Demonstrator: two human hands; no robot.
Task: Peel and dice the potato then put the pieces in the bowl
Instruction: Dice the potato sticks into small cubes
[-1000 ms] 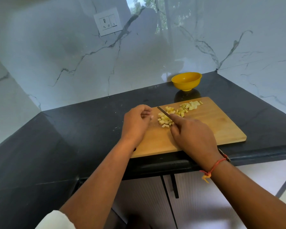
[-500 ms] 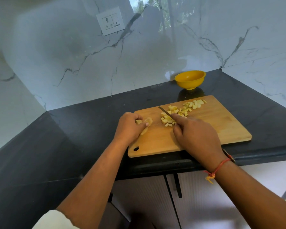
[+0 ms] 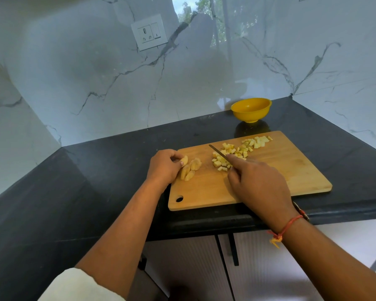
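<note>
Both curled: left hand (image 3: 164,166) pinches slices (image 3: 190,168), right hand (image 3: 258,183) (forefinger extended) grips knife (image 3: 217,151).

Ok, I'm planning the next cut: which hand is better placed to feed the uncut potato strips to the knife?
Left. The left hand holds the potato strips at the cutting board's left end; the right hand grips the knife among the diced pieces.

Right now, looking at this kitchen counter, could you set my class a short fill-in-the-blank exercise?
1. The right hand holds a ___ by the diced potato.
2. The left hand holds potato slices on the wooden ___.
3. The bowl is coloured ___.
Missing words: knife, board, yellow.
</note>
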